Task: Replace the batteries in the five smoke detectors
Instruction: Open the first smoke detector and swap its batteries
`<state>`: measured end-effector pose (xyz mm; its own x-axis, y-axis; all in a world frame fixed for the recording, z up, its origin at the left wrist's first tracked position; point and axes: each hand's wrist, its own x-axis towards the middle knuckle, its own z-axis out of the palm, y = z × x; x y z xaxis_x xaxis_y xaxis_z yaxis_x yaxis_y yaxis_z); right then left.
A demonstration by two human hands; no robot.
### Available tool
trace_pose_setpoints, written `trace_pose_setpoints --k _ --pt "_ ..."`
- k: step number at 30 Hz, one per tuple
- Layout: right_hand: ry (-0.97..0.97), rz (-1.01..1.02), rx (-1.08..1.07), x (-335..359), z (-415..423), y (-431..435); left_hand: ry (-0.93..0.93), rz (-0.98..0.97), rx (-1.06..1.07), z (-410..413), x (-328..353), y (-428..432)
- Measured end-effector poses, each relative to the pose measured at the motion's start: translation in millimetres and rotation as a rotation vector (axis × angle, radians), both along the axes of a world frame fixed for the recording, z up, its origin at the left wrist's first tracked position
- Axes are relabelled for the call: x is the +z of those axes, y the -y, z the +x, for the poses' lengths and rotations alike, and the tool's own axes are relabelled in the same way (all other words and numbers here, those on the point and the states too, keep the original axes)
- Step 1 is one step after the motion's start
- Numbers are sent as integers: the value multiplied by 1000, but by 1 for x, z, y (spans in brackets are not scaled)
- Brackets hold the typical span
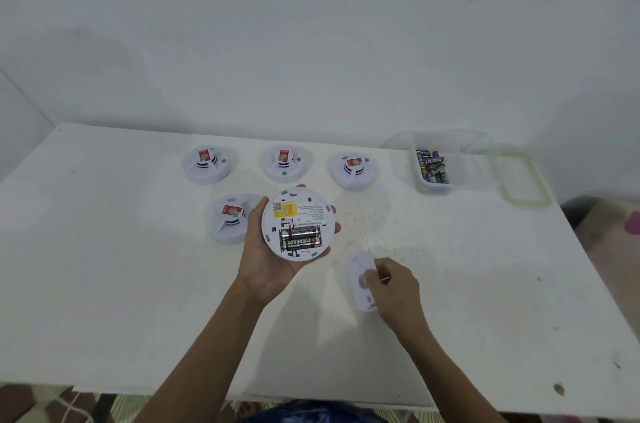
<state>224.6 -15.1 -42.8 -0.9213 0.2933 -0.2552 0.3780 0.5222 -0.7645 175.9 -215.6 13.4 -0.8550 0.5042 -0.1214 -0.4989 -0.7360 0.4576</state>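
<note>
Detector (298, 214) in upturned left hand (266, 261)

White detector (298, 223), black batteries (300, 238)

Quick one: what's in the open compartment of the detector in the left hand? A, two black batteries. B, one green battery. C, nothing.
A: the detector held in the left hand shows two black batteries side by side in its compartment.
</note>
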Motion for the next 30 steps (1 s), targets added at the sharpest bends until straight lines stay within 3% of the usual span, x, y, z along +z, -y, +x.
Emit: trace_pose_setpoints --k 9,14,18,20,23,26,30 --pt "-22 466 50 -19 -6 -8 30 36 -37 -4 -7 2" --pt "-35 422 75 -10 -3 -9 31 57 -50 -4 -9 2" --pt "-436 236 69 32 1 3 13 60 -27 -3 -9 1" --pt "-632 203 189 61 3 12 14 18 -5 -3 -8 1" --pt "-833 384 457 86 -1 23 22 -48 22 1 -7 -3" --pt "-889 561 659 97 -14 33 66 -141 62 4 -3 -4" --pt "-863 613 843 106 -31 41 78 -130 51 4 2 -3"
